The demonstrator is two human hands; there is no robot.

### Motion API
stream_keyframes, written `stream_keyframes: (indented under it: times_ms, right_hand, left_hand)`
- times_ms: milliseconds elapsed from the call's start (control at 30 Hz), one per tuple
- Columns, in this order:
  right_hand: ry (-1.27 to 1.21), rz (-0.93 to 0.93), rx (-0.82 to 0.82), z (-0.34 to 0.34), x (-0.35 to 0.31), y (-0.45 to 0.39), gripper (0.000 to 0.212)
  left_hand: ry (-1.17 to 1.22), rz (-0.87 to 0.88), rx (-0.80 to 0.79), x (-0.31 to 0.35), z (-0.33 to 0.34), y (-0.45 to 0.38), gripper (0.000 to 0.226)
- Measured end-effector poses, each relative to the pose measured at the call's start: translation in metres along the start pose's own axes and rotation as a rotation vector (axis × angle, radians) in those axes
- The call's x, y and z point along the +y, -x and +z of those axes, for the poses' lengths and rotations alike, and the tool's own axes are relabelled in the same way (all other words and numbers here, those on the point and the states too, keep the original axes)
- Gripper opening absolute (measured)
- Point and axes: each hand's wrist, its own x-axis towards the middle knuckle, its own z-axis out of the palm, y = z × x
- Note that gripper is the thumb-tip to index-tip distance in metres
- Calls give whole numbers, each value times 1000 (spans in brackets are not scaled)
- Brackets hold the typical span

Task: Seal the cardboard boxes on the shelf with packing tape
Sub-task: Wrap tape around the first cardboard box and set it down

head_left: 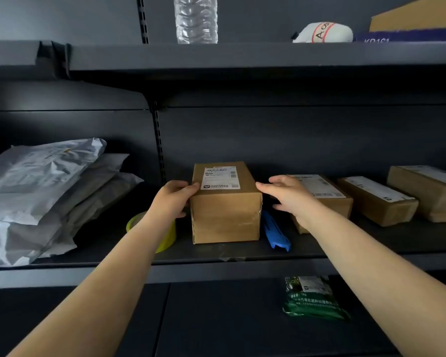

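A brown cardboard box (pixel 225 215) with a white label on top stands on the dark shelf (pixel 229 256) in the middle. My left hand (pixel 171 199) grips its left top edge. My right hand (pixel 291 195) is open, fingers spread, its fingertips at the box's right top edge. A yellow roll of packing tape (pixel 165 239) lies left of the box, partly hidden by my left forearm. A blue tape cutter (pixel 274 231) lies right of the box. Three more labelled boxes (pixel 327 194) (pixel 376 202) (pixel 428 191) sit in a row to the right.
A pile of grey and white mailer bags (pixel 44 191) fills the shelf's left part. A green packet (pixel 313 297) lies on the lower shelf. On the upper shelf stand a clear plastic bottle (pixel 195 19), a white bundle (pixel 323 32) and a box (pixel 417 16).
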Motion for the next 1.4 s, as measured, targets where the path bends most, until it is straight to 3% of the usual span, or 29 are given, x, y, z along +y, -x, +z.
stream_keyframes:
  times_ms: [200, 367, 633, 933, 1067, 1233, 1400]
  right_hand:
    - [-77, 77, -91, 14, 4, -11, 68]
    - [-60, 16, -137, 24, 1, -8, 33]
    - [-46, -235, -96, 20, -9, 9, 91]
    - [154, -332, -139, 24, 4, 36, 120]
    - [192, -377, -125, 27, 12, 46, 126]
    - [39, -387, -113, 22, -3, 50, 107]
    - [46, -513, -85, 24, -16, 62, 86]
  left_hand:
    - [132, -92, -47, -5, 8, -10, 50]
    - [100, -11, -107, -3, 6, -4, 43]
    - [63, 228, -91, 5, -8, 12, 80]
    - [-75, 321, -126, -5, -9, 30, 105]
    - [-8, 292, -112, -10, -5, 39, 75]
    - [245, 282, -208, -4, -8, 51, 46]
    - [351, 320, -124, -2, -11, 53, 59]
